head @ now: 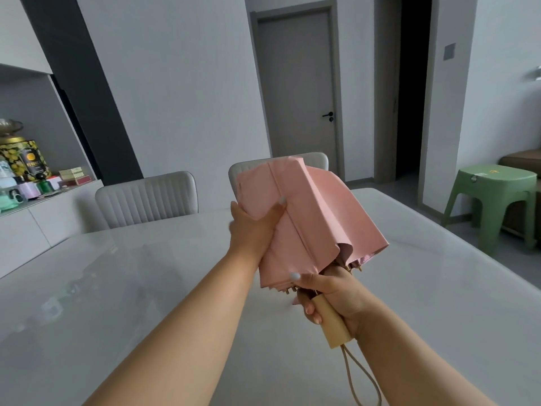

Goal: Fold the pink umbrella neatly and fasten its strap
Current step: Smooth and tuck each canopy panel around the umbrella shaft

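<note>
While the pink umbrella (310, 218) is held up over the white table (117, 303), its collapsed canopy is pointed away toward twelve o'clock, with loose folds flaring at its four o'clock edge. At the far left, around nine o'clock, a sideboard (44, 218) is seen loaded with tins and small bottles, and two pale chairs (146, 197) are tucked in behind the table. The canopy is gripped on its nine o'clock side by the left hand (253, 227), thumb laid over the fabric near a seam and fingers wrapped beneath. At six o'clock of the canopy, the wooden handle (330, 320) is clasped by the right hand (333, 291), fingers curled round it, and a cord loop (363, 379) is left dangling below. Whether the strap is fastened cannot be told. At three o'clock a green stool (494, 197) is seen on the floor.
</note>
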### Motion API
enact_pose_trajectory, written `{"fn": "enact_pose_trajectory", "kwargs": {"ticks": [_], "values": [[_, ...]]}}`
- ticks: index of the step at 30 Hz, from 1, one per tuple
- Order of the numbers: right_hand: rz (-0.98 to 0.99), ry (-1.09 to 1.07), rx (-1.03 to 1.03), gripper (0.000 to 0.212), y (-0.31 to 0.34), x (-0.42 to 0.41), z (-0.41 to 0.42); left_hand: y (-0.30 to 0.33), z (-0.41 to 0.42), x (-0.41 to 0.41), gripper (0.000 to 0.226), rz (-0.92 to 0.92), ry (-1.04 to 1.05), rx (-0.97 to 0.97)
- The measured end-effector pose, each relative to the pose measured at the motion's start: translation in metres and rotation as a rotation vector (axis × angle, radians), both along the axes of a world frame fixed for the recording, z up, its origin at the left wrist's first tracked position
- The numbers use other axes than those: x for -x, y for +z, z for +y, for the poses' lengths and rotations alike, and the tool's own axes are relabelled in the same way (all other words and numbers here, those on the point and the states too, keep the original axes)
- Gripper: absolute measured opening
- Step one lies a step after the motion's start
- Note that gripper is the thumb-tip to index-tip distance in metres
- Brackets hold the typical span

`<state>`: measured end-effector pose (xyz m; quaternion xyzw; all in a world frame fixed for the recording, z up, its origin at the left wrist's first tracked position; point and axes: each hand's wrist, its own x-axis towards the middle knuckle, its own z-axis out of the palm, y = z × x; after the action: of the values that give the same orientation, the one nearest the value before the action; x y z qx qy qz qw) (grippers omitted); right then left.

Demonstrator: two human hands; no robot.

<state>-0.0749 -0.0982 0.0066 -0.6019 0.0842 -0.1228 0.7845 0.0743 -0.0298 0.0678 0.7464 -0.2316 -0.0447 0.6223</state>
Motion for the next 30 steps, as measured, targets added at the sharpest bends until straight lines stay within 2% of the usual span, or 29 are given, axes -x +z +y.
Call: {"fn": "enact_pose_trajectory", "kwargs": {"ticks": [2, 4, 7, 8, 9, 11, 14, 22, 24, 27, 28, 30], "values": [[-0.002, -0.009, 0.007, 0.035, -0.001, -0.001, 0.001, 0.016, 0.004, -0.003, 0.120, -0.200, 0.186, -0.147], [0.005, -0.021, 0.023, 0.028, -0.003, -0.001, 0.004, 0.035, 0.007, -0.004, 0.103, -0.422, 0.285, -0.182], [0.017, -0.042, 0.044, 0.025, -0.006, -0.002, 0.004, 0.068, 0.001, -0.010, 0.057, -0.662, 0.230, -0.196], [0.021, -0.046, 0.058, 0.023, -0.006, -0.002, 0.003, 0.078, -0.004, -0.011, 0.045, -0.708, 0.184, -0.218], [0.023, -0.048, 0.072, 0.020, -0.006, -0.002, 0.003, 0.086, -0.007, -0.010, 0.045, -0.731, 0.131, -0.260], [0.029, -0.050, 0.089, 0.016, -0.006, -0.003, 0.001, 0.098, -0.013, -0.008, 0.057, -0.672, 0.062, -0.393], [0.038, -0.050, 0.091, 0.015, -0.006, -0.005, 0.001, 0.103, -0.018, -0.013, 0.056, -0.459, 0.005, -0.533], [0.090, -0.021, 0.114, 0.011, -0.009, -0.007, 0.000, 0.108, -0.024, -0.031, 0.075, -0.256, -0.088, -0.537], [0.100, 0.004, 0.116, 0.016, -0.011, -0.007, 0.002, 0.110, -0.022, -0.034, 0.061, -0.168, -0.149, -0.480], [0.081, 0.030, 0.083, 0.028, -0.013, -0.008, 0.007, 0.113, -0.022, -0.037, 0.021, -0.018, -0.261, -0.344], [0.063, 0.029, 0.066, 0.027, -0.013, -0.008, 0.006, 0.113, -0.021, -0.037, 0.015, 0.032, -0.292, -0.284], [0.028, 0.023, 0.050, 0.020, -0.011, -0.008, 0.005, 0.113, -0.019, -0.041, 0.021, 0.126, -0.367, -0.158]]}}
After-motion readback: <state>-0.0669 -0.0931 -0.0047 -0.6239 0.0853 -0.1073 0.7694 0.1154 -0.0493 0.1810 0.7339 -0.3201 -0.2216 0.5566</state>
